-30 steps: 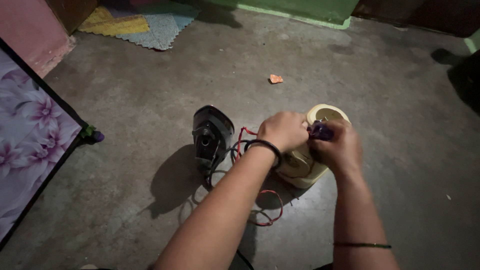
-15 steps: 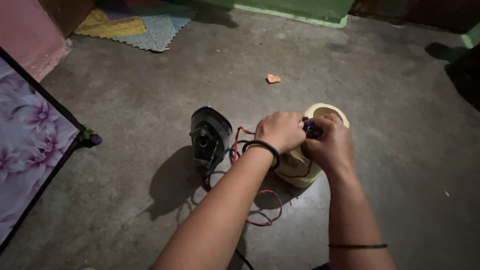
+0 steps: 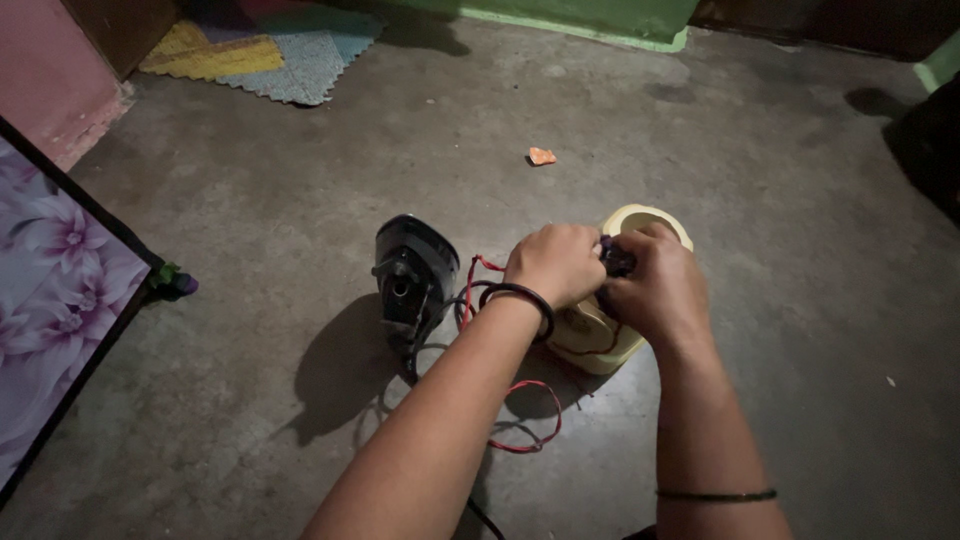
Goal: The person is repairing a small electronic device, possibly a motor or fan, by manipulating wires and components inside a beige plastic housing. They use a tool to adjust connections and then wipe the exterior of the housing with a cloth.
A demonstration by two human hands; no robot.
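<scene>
Cream housing [image 3: 600,345] under both hands (gripped).

A home's bare concrete floor [image 3: 300,200], with a foam mat [image 3: 270,55] and flowered cloth [image 3: 45,290].

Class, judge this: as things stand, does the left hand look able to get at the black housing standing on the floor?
Probably yes. The black housing stands just beside the left hand, with only loose red and black wires between them, though that hand is now on the cream casing.
</scene>
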